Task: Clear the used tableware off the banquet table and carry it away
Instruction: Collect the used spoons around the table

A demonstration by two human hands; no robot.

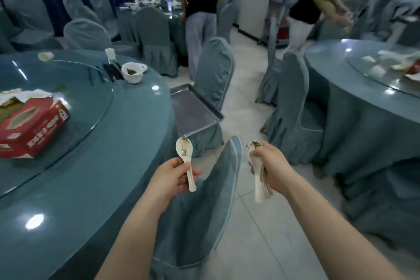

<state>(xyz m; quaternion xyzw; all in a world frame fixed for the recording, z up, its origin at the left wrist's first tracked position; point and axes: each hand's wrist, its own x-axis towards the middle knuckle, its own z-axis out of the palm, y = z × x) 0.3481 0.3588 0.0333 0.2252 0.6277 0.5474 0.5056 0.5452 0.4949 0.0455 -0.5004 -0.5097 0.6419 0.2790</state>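
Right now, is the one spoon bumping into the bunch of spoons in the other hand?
Apart. The head view shows the single spoon in the left hand and the spoon stack in the right hand, with chair fabric visible between them.

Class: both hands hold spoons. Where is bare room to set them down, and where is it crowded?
Free: the metal tray on the chair beside the table, and the table edge between the tissue box and tray. Crowded: near the stacked bowls and chopsticks.

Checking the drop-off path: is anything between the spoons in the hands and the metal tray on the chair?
Nothing visible. The left hand holds one white ceramic spoon, the right hand a stack of white spoons. The rectangular metal tray sits bare on the blue-covered chair straight ahead, with open air between.
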